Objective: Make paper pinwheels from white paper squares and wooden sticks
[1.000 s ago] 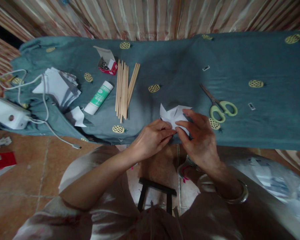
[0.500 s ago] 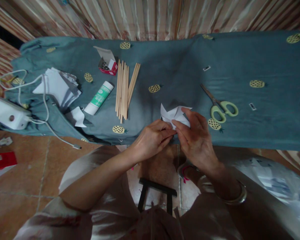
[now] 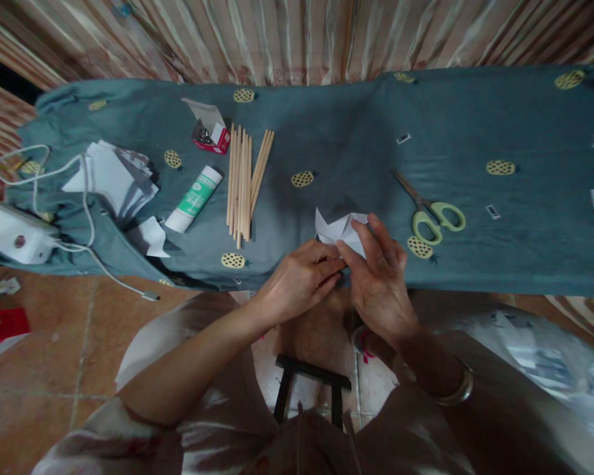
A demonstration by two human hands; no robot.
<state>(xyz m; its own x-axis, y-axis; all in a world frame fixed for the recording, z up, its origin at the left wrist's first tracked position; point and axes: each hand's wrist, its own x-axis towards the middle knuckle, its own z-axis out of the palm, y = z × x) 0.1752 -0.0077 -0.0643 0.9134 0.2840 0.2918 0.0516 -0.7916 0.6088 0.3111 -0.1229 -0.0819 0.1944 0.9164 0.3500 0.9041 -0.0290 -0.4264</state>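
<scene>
A folded white paper pinwheel [image 3: 340,229], with pointed flaps standing up, is held near the front edge of the cloth-covered table. My left hand [image 3: 301,276] pinches its lower left edge, the fingers closed. Over its right side, my right hand [image 3: 380,270] presses a flap with the index finger, while its thumb lies along the near edge. Both hands hide the lower part of the paper. To the right lie scissors [image 3: 428,214] with green handles. Several wooden sticks [image 3: 240,185] lie to the left of the paper.
A glue stick [image 3: 194,199], an open red box [image 3: 212,135] of small metal pieces and a stack of white paper [image 3: 111,178] are on the left. A white power adapter [image 3: 17,231] with a cable sits at the far left. A dark stool [image 3: 313,371] stands below.
My right hand has shifted slightly left, and its fingers have folded the right flap of the paper inward. My left hand keeps its pinch. The whole view has tilted slightly.
</scene>
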